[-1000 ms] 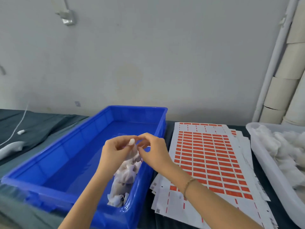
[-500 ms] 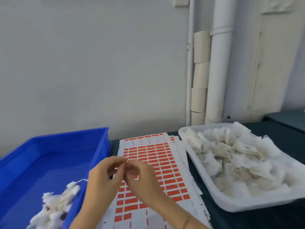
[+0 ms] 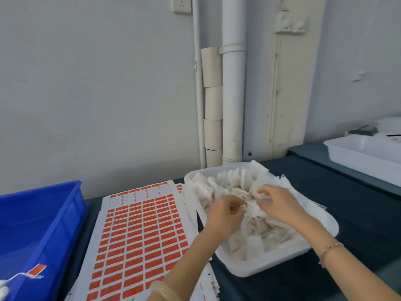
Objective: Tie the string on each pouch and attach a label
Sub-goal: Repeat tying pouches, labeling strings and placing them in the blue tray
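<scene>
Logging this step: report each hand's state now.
Left hand: closed, pinching a pouch in the white tray.
Right hand: closed, pinching the same pouch.

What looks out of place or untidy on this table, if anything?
The white liner spills over the far rim of the white tray, and the label sheets lie fanned, not squared. Nothing looks damaged.

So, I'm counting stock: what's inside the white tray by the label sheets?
A heap of white pouches, with the left hand and right hand pinching at the top ones. The white tray floor and the lower pouches are covered.
</scene>
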Demonstrator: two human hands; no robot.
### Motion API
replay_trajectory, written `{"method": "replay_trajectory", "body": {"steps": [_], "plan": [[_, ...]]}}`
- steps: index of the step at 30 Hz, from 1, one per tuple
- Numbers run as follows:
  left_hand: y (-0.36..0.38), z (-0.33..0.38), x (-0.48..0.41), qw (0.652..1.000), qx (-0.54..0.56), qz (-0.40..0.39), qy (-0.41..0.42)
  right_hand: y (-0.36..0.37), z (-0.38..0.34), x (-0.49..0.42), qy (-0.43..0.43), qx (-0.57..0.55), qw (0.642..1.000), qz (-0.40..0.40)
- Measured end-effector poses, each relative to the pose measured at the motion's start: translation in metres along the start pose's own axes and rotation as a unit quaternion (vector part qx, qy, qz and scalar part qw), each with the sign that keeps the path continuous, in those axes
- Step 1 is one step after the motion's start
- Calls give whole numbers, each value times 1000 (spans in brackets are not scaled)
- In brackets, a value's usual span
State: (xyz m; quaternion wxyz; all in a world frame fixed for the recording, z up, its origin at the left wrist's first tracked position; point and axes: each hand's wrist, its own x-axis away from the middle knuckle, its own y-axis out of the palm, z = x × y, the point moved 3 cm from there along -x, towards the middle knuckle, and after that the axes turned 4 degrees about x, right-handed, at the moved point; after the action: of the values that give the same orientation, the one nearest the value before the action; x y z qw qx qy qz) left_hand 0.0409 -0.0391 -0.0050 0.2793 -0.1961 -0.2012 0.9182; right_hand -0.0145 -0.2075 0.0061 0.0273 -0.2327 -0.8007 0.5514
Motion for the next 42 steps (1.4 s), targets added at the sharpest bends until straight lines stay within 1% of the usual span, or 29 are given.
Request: {"method": "replay_trajectory", "body": {"steps": [2,3,6,7,8,10,11,16,18,20,24,28,32,34,37,39,42], "plan": [[25,4,-14,999,-19,-40,3,-10,26,-3,23,95,995,-11],[37,7,-20,998,-36,-59,8,-15,36,-3,33,131,990,-33],[73,18,-36,980,-140,-134,43,-21,56,3,52,157,974,-153],[85,23,-39,969,-182,-158,57,-23,60,7,54,163,968,-181],[95,25,-43,959,-213,-174,61,-24,64,11,55,177,964,-189],[112,25,-48,951,-238,-191,45,-25,71,16,53,195,967,-157],[118,23,-50,949,-249,-188,40,-25,73,18,50,186,972,-136],[131,22,-57,953,-273,-122,53,-23,81,24,33,127,989,-63],[127,22,-58,961,-252,-90,67,-25,81,24,28,97,995,-26],[118,21,-58,974,-203,-60,77,-28,79,20,13,66,998,12],[87,25,-57,994,-83,-7,67,-39,57,11,-20,-39,999,32],[55,34,-52,998,18,15,55,-62,22,11,-62,-129,987,78],[18,45,-28,987,145,9,63,-73,-18,15,-95,-212,968,98],[0,47,-12,986,142,10,87,-73,-41,20,-116,-252,955,101],[-26,46,17,985,100,66,127,-64,-74,27,-146,-316,933,95],[-42,36,35,983,104,96,114,-51,-95,29,-160,-341,922,87],[-67,12,63,983,115,137,50,-29,-122,33,-165,-412,893,69]]}}
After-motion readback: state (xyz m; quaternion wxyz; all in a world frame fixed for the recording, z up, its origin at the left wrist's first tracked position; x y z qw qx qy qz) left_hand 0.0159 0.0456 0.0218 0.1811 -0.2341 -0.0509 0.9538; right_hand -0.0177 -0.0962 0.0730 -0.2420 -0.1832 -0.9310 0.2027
